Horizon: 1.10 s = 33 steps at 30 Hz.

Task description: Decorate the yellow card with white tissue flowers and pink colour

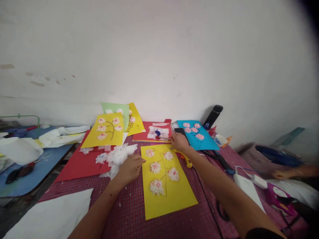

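My right hand (179, 142) is closed around a thin paintbrush (164, 138). The brush points left, its reddish tip over a dark blue paint blot on a white tissue (151, 132). That tissue lies on a red sheet (142, 132) by the wall. My left hand (132, 167) rests beside the left edge of a yellow sheet (179, 196), holding nothing, index finger stretched toward the edge. Pink-and-white tissue flowers (157, 187) and a drawn brown stem cover the yellow sheet. Crumpled white tissue (119, 154) lies just behind my left hand.
More flower sheets, one yellow (96, 141) and one green (116, 116), stand at the back left. A blue flower sheet (209, 142), a black bottle (213, 117) and a yellow glue gun (188, 162) with a cord are at right. Another person's hand (284, 173) shows far right.
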Each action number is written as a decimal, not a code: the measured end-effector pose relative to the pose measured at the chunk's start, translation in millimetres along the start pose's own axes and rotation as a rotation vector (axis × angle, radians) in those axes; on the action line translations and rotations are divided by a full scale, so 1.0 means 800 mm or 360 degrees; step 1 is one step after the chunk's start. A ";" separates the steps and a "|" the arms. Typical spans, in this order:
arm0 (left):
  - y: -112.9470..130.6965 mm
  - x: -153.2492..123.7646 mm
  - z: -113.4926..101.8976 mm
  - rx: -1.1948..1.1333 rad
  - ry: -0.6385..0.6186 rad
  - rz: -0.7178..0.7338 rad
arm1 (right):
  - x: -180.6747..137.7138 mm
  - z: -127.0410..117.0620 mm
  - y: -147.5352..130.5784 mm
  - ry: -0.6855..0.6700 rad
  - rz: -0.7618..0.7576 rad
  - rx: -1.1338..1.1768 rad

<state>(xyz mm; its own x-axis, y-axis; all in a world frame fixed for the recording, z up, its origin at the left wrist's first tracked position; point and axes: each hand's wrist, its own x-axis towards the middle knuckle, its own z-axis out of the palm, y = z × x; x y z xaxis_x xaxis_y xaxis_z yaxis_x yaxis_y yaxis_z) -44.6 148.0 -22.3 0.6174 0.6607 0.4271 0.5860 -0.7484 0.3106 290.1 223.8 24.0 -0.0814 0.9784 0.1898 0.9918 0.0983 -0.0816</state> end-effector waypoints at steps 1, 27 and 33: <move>-0.002 0.000 0.001 0.0009 0.0013 -0.0009 | -0.006 -0.005 0.001 0.0037 0.0007 0.0018; 0.013 -0.003 0.007 -0.0011 -0.0080 0.0090 | -0.164 0.019 0.022 0.0011 0.0571 0.0040; 0.017 -0.002 0.004 -0.0013 -0.0155 0.0110 | -0.166 0.020 0.032 0.0020 0.0539 0.0038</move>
<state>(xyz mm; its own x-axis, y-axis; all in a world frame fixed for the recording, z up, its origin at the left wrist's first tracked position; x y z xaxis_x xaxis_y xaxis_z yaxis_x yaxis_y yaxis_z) -36.4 136.9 -21.4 0.7045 0.6098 0.3632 0.5361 -0.7925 0.2906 324.6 99.3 -19.3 0.2535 0.9540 0.1598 0.9597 -0.2274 -0.1651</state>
